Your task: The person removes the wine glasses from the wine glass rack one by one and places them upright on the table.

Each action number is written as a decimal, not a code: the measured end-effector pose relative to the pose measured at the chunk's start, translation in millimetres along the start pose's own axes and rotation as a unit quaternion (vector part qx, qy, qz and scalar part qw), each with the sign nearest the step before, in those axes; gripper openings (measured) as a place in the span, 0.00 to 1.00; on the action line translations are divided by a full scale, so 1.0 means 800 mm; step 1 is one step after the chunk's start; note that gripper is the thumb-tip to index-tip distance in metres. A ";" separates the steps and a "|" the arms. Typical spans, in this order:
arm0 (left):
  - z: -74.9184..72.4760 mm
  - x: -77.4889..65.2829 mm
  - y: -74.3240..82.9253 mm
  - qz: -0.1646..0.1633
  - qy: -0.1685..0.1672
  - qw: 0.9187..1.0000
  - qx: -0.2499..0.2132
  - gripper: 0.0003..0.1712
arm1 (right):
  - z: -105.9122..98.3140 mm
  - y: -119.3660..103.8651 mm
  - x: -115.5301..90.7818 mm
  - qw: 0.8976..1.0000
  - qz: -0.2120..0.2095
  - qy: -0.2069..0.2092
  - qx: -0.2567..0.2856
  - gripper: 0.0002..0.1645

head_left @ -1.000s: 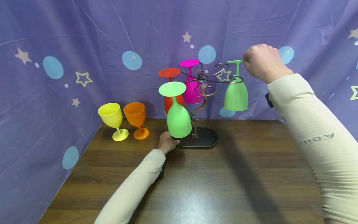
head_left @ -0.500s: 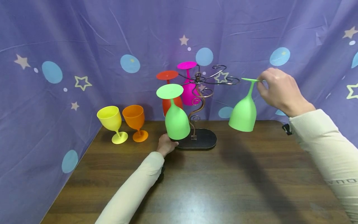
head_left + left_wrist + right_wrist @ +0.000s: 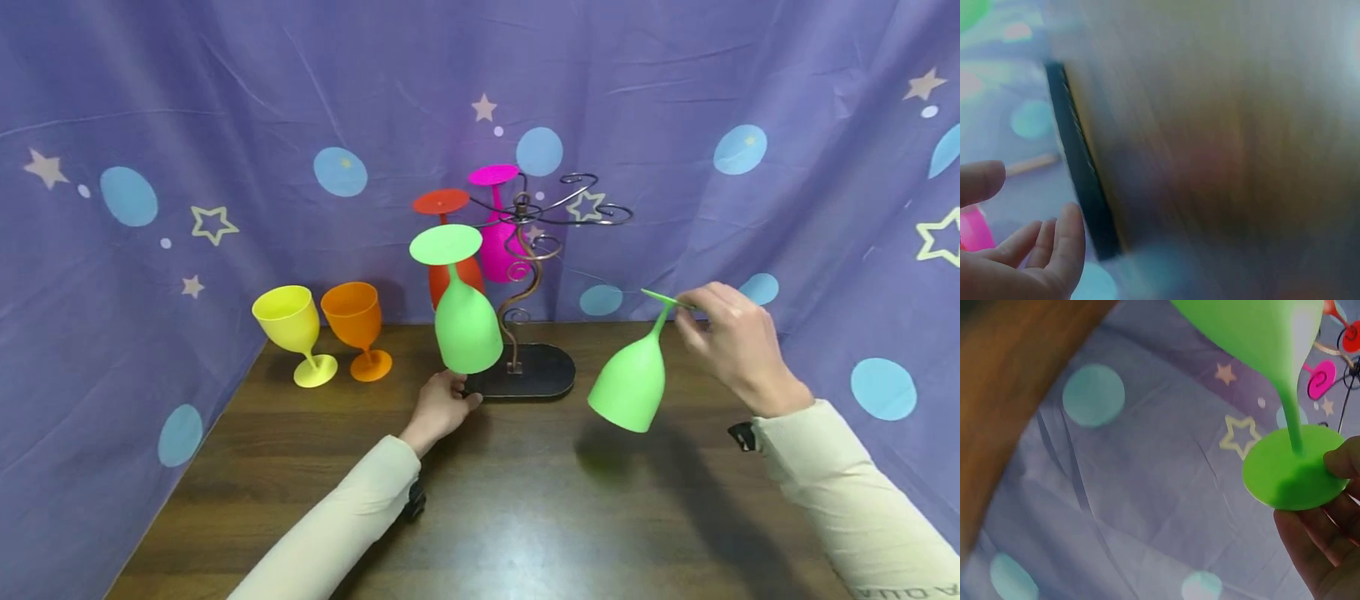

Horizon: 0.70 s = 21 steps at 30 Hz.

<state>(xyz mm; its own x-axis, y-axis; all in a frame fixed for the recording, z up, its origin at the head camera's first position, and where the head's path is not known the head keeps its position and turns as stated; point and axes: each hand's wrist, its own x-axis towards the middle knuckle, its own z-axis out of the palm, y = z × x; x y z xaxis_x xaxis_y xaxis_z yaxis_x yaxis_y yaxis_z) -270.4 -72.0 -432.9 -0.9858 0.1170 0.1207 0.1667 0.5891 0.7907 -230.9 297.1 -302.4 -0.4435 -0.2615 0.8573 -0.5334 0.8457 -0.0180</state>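
My right hand (image 3: 731, 342) pinches the round foot of a green plastic goblet (image 3: 630, 383), thumb on one face and fingers on the other in the right wrist view. That goblet hangs bowl-down and tilted above the table, right of the metal goblet rack (image 3: 525, 287). My left hand (image 3: 438, 408) is at the left end of the rack's black base (image 3: 536, 371). In the left wrist view its thumb and fingers are spread apart, fingertips close to the base's edge. Another green goblet (image 3: 468, 329), a red goblet (image 3: 442, 202) and a pink goblet (image 3: 495, 175) hang upside down on the rack.
A yellow goblet (image 3: 288, 321) and an orange goblet (image 3: 354, 317) stand upright at the back left of the wooden table (image 3: 540, 500). Bare curled rack arms (image 3: 607, 217) reach out to the right. A purple curtain (image 3: 660, 100) hangs behind.
The right hand has taken the green goblet off the rack's right arm, lowering and tilting it. My left hand has drawn back slightly toward me from the base.
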 end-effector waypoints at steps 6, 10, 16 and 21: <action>0.012 -0.039 0.021 0.046 -0.012 0.998 -0.046 0.21 | 0.020 -0.025 -0.033 0.999 0.036 0.005 0.016 0.05; 0.023 -0.065 0.033 0.055 -0.037 0.995 -0.069 0.15 | 0.028 -0.043 -0.050 0.998 0.056 0.004 0.013 0.05; 0.037 -0.098 0.044 0.009 -0.099 0.985 -0.141 0.18 | 0.038 -0.065 -0.067 0.998 0.067 0.003 0.012 0.04; 0.046 -0.114 0.051 -0.046 -0.128 0.956 -0.259 0.23 | 0.047 -0.080 -0.077 0.997 0.073 0.006 0.030 0.04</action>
<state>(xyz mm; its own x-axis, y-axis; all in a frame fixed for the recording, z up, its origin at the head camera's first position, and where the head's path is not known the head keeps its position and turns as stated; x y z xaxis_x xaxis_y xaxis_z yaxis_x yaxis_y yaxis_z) -173.0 -29.5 -433.6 -0.9474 0.3138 -0.0621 -0.0186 0.1397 0.9900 -196.1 241.6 -373.3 -0.5107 -0.1323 0.8495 -0.5067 0.8446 -0.1731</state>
